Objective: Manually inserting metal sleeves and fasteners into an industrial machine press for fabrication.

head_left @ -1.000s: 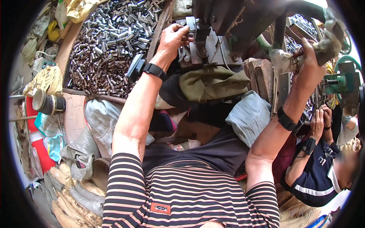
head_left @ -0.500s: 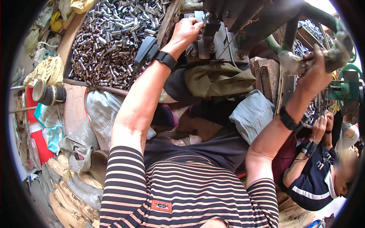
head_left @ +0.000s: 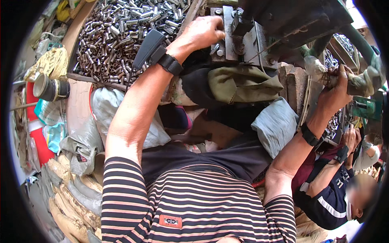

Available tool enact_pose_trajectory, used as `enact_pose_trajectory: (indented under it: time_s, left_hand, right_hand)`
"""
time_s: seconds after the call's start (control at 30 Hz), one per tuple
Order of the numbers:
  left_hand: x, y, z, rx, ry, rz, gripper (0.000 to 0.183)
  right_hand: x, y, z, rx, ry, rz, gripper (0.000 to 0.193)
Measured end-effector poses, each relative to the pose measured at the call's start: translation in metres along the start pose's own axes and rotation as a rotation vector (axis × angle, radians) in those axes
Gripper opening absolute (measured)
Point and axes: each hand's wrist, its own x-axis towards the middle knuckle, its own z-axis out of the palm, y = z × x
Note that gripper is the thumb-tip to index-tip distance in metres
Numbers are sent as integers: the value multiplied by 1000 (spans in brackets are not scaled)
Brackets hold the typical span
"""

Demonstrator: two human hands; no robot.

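Observation:
My left hand (head_left: 202, 33) is at the left edge of the metal bed (head_left: 229, 36) of a dark press, fingers curled and thumb drawn in. Whatever its fingertips hold is hidden or too small to name. Just below them a short shiny metal tube (head_left: 214, 49) lies by a bolt head. On the right, my right hand (head_left: 335, 90) is wrapped round the press handle (head_left: 360, 85), a bar bound in pale wrapping. Black bands circle both my wrists, and a dark device sits on the left one.
A wooden-sided bin (head_left: 73, 76) heaped with small metal tubes (head_left: 121, 40) stands at far left. An olive cloth (head_left: 243, 85) hangs before the press, beside bricks (head_left: 293, 83). A co-worker (head_left: 324, 190) sits close on my right. Sacks (head_left: 83, 146) and a dark pot (head_left: 50, 92) are at left.
My left hand has drawn back leftward from the press's tooling. The handle's right end has come nearer to me with my right hand on it. The view has shifted slightly.

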Motion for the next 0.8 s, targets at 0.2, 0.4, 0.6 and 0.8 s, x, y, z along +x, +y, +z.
enact_pose_trajectory:
  time_s: [0.2,0.4,0.6,0.8]
  left_hand:
    - [-20,-7,11,309,-80,52,23]
    - [-17,1,-15,103,139,210,14]
    - [-89,37,-90,-379,-286,-52,20]
    - [-159,53,-60,-225,-525,-35,21]
  right_hand:
    - [-9,31,2,-121,32,-77,19]
    - [-11,29,-9,-790,-113,-643,43]
    - [-15,28,-5,-377,-139,-333,39]
    - [-47,12,-14,-480,-163,-293,27]
